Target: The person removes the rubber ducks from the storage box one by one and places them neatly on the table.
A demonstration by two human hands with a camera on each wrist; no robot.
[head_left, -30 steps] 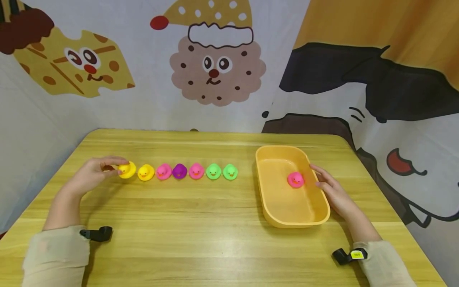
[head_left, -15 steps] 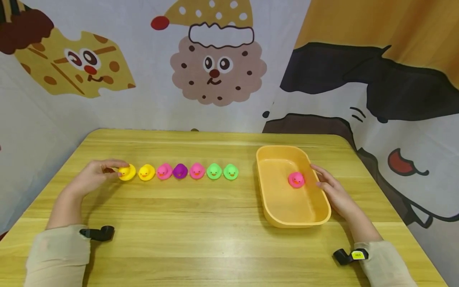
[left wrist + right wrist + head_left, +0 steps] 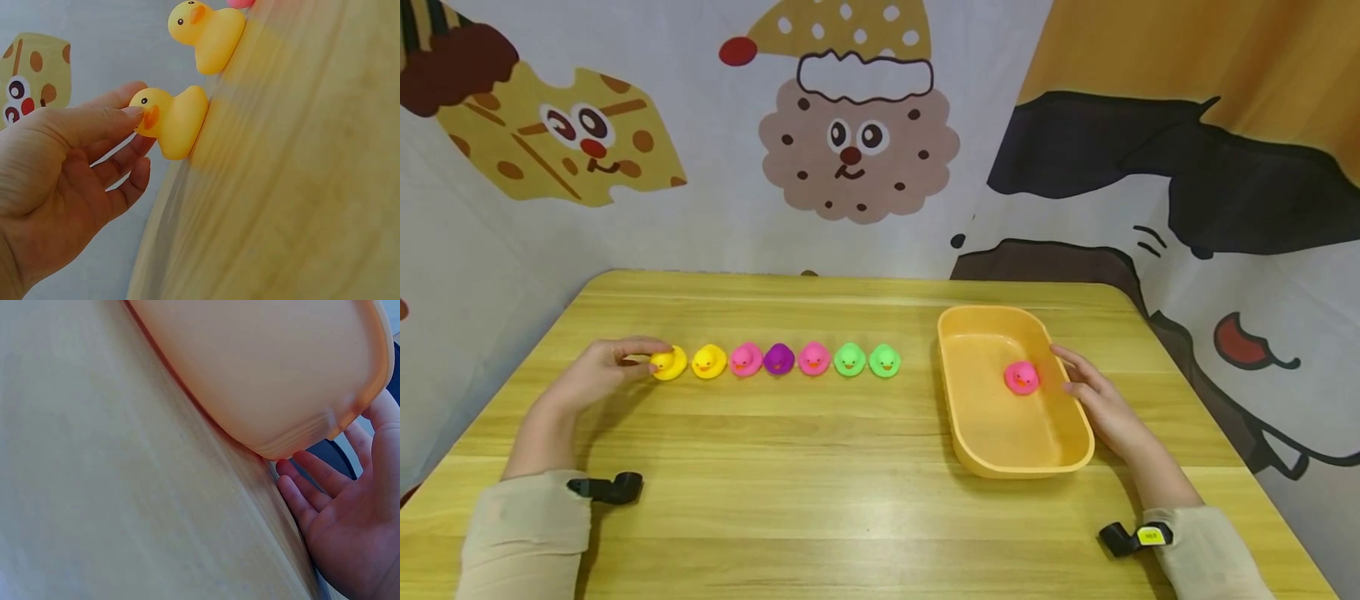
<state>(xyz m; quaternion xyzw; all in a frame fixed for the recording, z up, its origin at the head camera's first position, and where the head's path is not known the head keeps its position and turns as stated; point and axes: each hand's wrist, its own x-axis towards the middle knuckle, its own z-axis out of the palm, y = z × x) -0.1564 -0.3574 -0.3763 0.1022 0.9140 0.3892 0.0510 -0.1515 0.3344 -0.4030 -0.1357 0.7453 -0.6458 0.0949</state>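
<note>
At the left end of a row of small rubber ducks, my left hand pinches a yellow rubber duck by its head, between thumb and fingers. The duck's base is at the tabletop. Beside it stands a second yellow duck. My right hand holds the right side of an orange plastic tub, thumb at the rim and fingers by the outer wall. A pink duck sits inside the tub, near that side.
Farther right in the row come a pink duck, a purple duck, another pink duck and two green ducks. They stand on a wooden table. A cartoon-printed cloth hangs behind its back edge.
The yellow duck in my left hand has come down slightly, level with the row. My right hand, the tub and the other ducks stay put; the head view shifts a little.
</note>
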